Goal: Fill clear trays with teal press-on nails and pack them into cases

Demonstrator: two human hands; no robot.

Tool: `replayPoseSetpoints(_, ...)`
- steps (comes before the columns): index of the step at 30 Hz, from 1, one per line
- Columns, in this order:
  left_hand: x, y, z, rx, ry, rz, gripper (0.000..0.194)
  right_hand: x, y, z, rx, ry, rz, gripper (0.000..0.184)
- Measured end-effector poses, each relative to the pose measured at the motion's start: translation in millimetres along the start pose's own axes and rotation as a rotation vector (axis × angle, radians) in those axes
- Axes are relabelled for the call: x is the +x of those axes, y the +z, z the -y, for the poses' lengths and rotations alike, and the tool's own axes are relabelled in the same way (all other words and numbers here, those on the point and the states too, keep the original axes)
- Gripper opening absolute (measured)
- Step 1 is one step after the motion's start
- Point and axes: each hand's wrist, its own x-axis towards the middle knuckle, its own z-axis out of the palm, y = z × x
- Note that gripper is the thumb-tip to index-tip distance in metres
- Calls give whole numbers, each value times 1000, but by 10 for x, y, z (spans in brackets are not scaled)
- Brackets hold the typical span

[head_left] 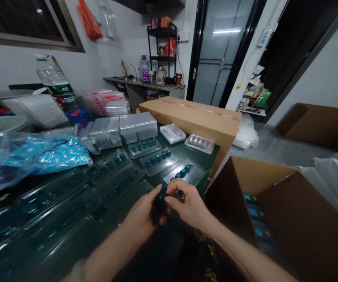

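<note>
My left hand (141, 213) is closed around a dark teal piece (161, 197), held low over the near edge of the table. Thumb and forefinger of my right hand (188, 201) pinch at the top of that same piece; its exact kind is too dark to make out. Just beyond my fingers lies a clear plastic tray (197, 172) with several small teal pieces (183, 171) in a row. Further clear trays (171, 159) with similar teal pieces cover the dark green table to the left.
Stacked clear trays (138, 127) and two white-looking trays (172, 134) stand at the back. A long cardboard box (192, 113) borders the table's far side. An open carton (263, 172) with blue-topped packs sits at right. Blue patterned plastic bags (60, 154) lie at left.
</note>
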Motion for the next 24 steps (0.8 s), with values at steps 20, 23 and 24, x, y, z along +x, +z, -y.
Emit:
replayPoseSetpoints(20,36,131,-63,25,151,-9,22,-168,84,-54,-114,-298,-121,10)
replayPoseSetpoints(23,23,195,-61,39,170,-45,25,-182,64,-60,-148,-366,-121,12)
replayPoseSetpoints(24,33,205,-60,43,175,-57,26,-201,64,-50,-173,-390,-120,12)
